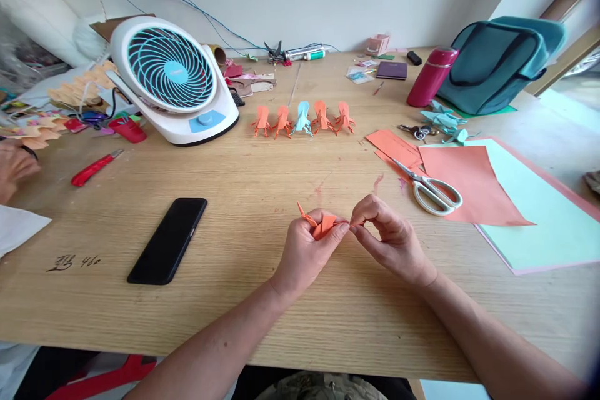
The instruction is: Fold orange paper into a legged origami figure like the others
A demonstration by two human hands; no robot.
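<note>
An orange folded-paper insect [323,225] is held in my left hand [304,247], its thin pointed pieces sticking out past the fingers. My right hand [389,239] pinches a slim end of the same paper with thumb and forefinger, the tips of both hands close together. Both hands are just above the wooden table [262,187]. Farther back stands a row of several finished paper insects, mostly orange, with a light blue one [302,119] in the middle.
Scissors [435,194] lie on orange paper [473,181] at right, near a pink bottle [432,76] and teal bag [492,69]. At left are a black phone [167,241], a red cutter [96,169], a fan [173,75] and another person's hand [16,165].
</note>
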